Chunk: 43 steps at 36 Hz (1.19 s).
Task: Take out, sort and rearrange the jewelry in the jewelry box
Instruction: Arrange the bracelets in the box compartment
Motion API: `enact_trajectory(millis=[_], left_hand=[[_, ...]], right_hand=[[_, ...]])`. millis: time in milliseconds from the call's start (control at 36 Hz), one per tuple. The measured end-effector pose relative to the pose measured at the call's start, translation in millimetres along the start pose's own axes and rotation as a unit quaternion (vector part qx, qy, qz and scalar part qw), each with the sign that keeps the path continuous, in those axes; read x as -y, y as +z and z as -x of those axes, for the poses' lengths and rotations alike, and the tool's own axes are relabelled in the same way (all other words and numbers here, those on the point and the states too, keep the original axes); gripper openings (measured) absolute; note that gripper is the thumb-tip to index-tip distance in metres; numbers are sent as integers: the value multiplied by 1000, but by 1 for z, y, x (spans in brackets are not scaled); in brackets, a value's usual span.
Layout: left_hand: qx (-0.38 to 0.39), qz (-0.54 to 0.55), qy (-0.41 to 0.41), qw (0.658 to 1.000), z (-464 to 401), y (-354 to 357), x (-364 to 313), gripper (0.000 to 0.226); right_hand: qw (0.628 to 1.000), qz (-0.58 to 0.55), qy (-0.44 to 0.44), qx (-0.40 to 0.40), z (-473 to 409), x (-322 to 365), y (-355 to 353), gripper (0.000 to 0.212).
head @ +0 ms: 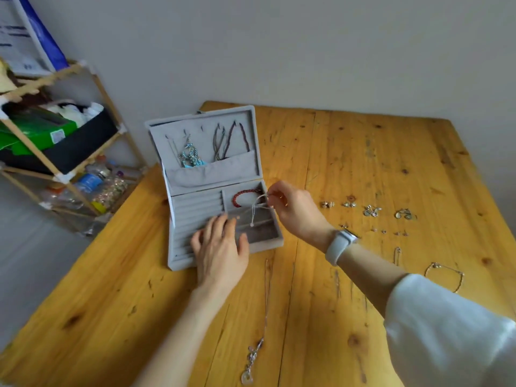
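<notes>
While my left hand point(220, 252) lies flat on the front of the open grey jewelry box point(217, 196), fingers loosely spread over the ring-roll slots, my right hand point(293, 210) hovers at the box's 3 o'clock edge, thumb and forefinger pinching a pale thin cord point(255, 210). That cord droops into the right-hand compartment (it ends in a tiny bead, I think, though blur makes this uncertain). A red beaded bracelet point(245, 195) sits in the same compartment, toward 12 o'clock. Necklaces point(223, 142) hang from hooks in the raised lid. On the wooden table point(377, 152), at 3 o'clock from the box, lie rows of small earrings point(371, 211); a thin chain bracelet point(445, 275) lies at 4 o'clock, and a long pendant necklace point(262, 331) stretches toward 6 o'clock. My right wrist wears a white watch point(340, 245).
</notes>
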<state>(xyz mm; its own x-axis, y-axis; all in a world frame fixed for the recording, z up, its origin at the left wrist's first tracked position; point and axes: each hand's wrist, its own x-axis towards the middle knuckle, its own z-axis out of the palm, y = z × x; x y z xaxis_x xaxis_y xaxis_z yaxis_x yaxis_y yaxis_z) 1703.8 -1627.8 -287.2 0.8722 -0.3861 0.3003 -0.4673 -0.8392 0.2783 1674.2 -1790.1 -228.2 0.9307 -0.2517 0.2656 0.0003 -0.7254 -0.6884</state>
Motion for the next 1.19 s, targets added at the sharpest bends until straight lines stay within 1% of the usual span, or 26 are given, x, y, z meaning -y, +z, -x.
enact_trajectory(millis=[56, 111, 167, 222, 333, 389, 444, 528, 583, 667, 722, 806, 889, 944, 1028, 1083, 1139, 1194], left_hand=[[14, -16, -4, 1000, -1, 2, 2, 56], [27, -23, -4, 999, -2, 3, 1, 59], [31, -24, -2, 999, -1, 5, 1, 59], [26, -26, 0, 999, 0, 5, 1, 58], [18, -41, 3, 999, 2, 7, 3, 58], [17, -45, 3, 999, 3, 7, 2, 58], [13, -42, 3, 999, 3, 7, 2, 58], [0, -40, -1, 999, 3, 7, 1, 57], [-3, -35, -3, 999, 3, 7, 0, 57], [-3, -14, -7, 1000, 2, 6, 1, 56], [-17, 1, -6, 1000, 3, 4, -3, 50], [-41, 36, 8, 998, 8, 0, -22, 43], [-48, 75, 56, 994, 22, -1, -55, 37], [-21, 111, 95, 989, 34, 3, -80, 39], [39, 133, 140, 980, 54, 14, -115, 40], [97, 132, 160, 973, 65, 22, -132, 36], [149, 111, 165, 969, 72, 32, -143, 39], [144, 87, 173, 970, 78, 39, -147, 42]], right_hand=[[1000, 14, 3, 4, -16, -1, 13, 15], [1000, 18, 10, 24, -31, -1, 22, 17], [999, 6, 21, 43, -46, 2, 27, 17], [998, 16, 32, 58, -58, 2, 30, 18], [986, 138, 27, 91, -74, -8, 40, 22], [982, 173, 8, 73, -74, -12, 41, 25], [978, 199, -36, 58, -67, -16, 42, 29], [954, 269, -102, 79, -48, -24, 42, 33], [954, 266, -111, 78, -36, -27, 38, 35], [979, 175, -95, 35, -14, -26, 23, 37], [989, 124, -84, 9, 8, -26, 11, 35], [994, 88, -52, -22, 52, -32, -7, 32], [995, 74, -1, -71, 98, -43, -26, 27], [991, 76, 37, -106, 129, -52, -38, 24], [979, 112, 82, -148, 169, -70, -53, 22], [970, 139, 115, -162, 190, -82, -60, 18], [961, 161, 141, -175, 207, -90, -65, 12], [953, 174, 167, -182, 218, -92, -68, 11]])
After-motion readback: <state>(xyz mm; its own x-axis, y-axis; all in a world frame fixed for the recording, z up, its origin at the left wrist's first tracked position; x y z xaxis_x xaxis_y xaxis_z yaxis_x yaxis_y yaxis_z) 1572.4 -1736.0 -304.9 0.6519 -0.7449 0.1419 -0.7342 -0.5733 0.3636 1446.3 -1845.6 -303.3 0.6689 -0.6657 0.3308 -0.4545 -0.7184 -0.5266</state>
